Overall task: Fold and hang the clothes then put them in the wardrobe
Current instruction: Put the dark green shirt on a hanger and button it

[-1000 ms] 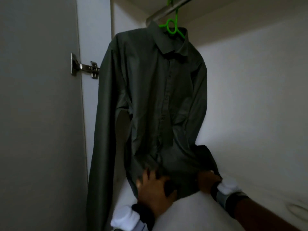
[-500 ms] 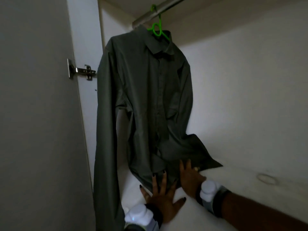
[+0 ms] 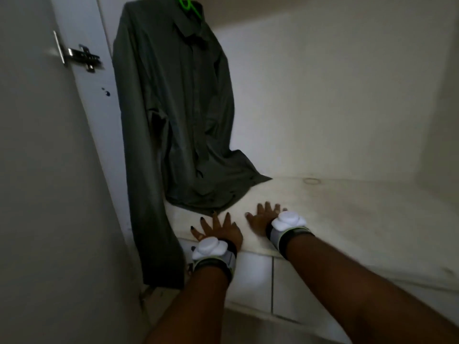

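Grey-white door panel (image 3: 37,145) filled the left of the view, with a metal hinge (image 3: 82,57) on its inner edge, blurred. Next over, the dark green shirt (image 3: 178,108) hung inside the wardrobe (image 3: 323,95) off a bright green hanger (image 3: 186,4). The hanger's hook and any rail were cut off by the top edge, so I couldn't confirm what it sat on.

The shirt's near sleeve (image 3: 151,219) dropped straight past the front edge of the shelf (image 3: 347,214) and hung free. The tail was too long for the bay: it pooled on the shelf and fanned right in a crumpled wedge. My read: that's why your hands were down there, tidying the hem or done with it, not carrying weight. The hanger took the load.

Your left hand (image 3: 218,229) lay palm down at the shelf front, fingers splayed, gripping nothing. Its fingertips sat right at the hem. Touching or just short, couldn't tell in that light. Your right hand (image 3: 263,217) was beside it, also flat and spread on bare shelf, clear of the cloth. White pucks (image 3: 288,219) on the straps hid both wrists.

Further right there was a faint ring mark (image 3: 311,181) near the back. Below the shelf were pale panels (image 3: 248,276), maybe tiles, too dim to say which. The whole view was dark and soft, so buttons and cuff detail didn't resolve.
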Motion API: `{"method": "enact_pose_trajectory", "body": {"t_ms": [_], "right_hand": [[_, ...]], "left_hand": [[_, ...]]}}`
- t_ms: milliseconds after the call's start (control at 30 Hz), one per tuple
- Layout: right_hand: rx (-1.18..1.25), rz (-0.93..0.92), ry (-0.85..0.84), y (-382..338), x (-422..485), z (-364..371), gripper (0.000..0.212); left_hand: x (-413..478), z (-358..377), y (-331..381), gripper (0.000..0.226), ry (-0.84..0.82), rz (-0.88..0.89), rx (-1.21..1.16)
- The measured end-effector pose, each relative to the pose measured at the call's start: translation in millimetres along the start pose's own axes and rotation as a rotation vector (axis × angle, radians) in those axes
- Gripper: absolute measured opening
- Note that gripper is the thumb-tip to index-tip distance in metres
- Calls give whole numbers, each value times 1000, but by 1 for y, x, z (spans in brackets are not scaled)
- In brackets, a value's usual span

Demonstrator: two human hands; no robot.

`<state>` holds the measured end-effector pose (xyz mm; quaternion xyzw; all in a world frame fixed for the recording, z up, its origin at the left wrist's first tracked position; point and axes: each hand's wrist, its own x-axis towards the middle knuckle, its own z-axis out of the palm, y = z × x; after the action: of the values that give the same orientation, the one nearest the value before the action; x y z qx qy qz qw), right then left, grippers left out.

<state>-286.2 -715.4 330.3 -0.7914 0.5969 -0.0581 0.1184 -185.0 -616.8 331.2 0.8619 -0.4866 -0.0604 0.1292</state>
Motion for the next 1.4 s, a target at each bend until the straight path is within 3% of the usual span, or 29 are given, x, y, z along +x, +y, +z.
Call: {"method": "enact_pose_trajectory", "body": {"t_ms": [167,467,567,667,767,833,900,1000,1233,1400], "right_hand": [[-92,-67,37,3,-77,-3,69],[-220,-103,87,12,-148,10,61],[-239,-122,136,12,-168,15,62],[-259,-158,209,21,-198,27,60],[-156,-150,161,37,-248,63,70],[-41,-132,174,51,-278,98,62],[-16,-156,80,62,-314,135,48],[16,-209,-213,74,-381,197,34],[63,-280,-527,64,-487,290,38],[165,-324,-677,23,-529,354,41]], "left_hand": [[-11,9,-7,52,-6,22,-54],[-55,12,-15,58,38,167,100],[-86,15,-12,64,7,191,107],[-136,29,-13,69,84,235,85],[-192,61,-27,70,128,313,-14],[-217,82,-40,68,113,402,-29],[-256,117,-58,64,43,422,-18],[-339,176,-97,61,-157,335,-35],[-473,259,-206,63,-402,252,-44],[-509,276,-282,74,-530,3,55]]}}
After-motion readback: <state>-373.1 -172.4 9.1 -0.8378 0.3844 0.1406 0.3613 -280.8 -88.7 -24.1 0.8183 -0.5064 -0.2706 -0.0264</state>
